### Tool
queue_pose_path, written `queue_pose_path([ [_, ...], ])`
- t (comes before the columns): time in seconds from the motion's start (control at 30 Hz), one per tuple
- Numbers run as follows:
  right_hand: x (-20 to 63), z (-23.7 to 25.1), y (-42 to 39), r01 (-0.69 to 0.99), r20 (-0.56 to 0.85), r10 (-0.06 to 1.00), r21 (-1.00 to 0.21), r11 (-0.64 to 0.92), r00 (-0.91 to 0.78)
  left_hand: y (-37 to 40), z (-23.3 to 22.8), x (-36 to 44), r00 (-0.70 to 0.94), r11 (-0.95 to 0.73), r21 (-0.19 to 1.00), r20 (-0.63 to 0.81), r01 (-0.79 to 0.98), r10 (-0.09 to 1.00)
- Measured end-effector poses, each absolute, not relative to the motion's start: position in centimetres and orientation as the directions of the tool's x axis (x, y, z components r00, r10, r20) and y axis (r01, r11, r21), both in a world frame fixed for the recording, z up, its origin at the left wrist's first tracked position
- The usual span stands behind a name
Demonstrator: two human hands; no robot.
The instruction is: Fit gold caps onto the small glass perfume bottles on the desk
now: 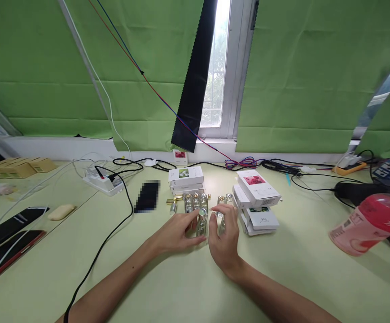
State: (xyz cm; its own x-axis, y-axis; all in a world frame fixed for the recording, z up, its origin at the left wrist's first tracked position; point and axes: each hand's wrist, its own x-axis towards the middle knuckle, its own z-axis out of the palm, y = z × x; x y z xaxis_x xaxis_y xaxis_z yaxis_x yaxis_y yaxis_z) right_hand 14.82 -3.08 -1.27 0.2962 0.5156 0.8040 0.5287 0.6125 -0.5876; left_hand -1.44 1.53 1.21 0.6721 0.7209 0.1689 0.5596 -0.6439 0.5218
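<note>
My left hand [179, 231] is on the table with its thumb and fingers closed about a small clear glass bottle [202, 222]. Just right of that bottle is my right hand [224, 240], fingers curved and thumb apart from them, with nothing visible in the gap. Behind my left fingers stands a row of similar glass bottles [195, 202]. Two more bottles [221, 201] stand behind my right fingers, which partly hide them. Small gold and silver caps [173, 206] lie left of the row.
White boxes with flower pictures [186, 176] are stacked behind the bottles. More boxes [258, 188] lean in a pile at right. A pink bottle [370, 224] stands far right. A black cable [105, 237] crosses the left side from a power strip [103, 181]. Phones [9, 224] lie at left.
</note>
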Motion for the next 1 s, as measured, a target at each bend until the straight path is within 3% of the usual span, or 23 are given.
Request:
queue_pose_path([
  [0.33,14.97,-1.30,-3.19,0.455,0.796,0.530,-0.604,0.655,0.293,1.36,1.31,-1.34,0.674,-0.638,0.509,0.144,0.578,0.725],
  [1.0,15.03,-1.36,-3.49,0.151,0.712,0.671,-0.701,0.697,0.208,1.03,1.54,-1.00,0.671,-0.630,0.483,0.112,0.608,0.733],
])
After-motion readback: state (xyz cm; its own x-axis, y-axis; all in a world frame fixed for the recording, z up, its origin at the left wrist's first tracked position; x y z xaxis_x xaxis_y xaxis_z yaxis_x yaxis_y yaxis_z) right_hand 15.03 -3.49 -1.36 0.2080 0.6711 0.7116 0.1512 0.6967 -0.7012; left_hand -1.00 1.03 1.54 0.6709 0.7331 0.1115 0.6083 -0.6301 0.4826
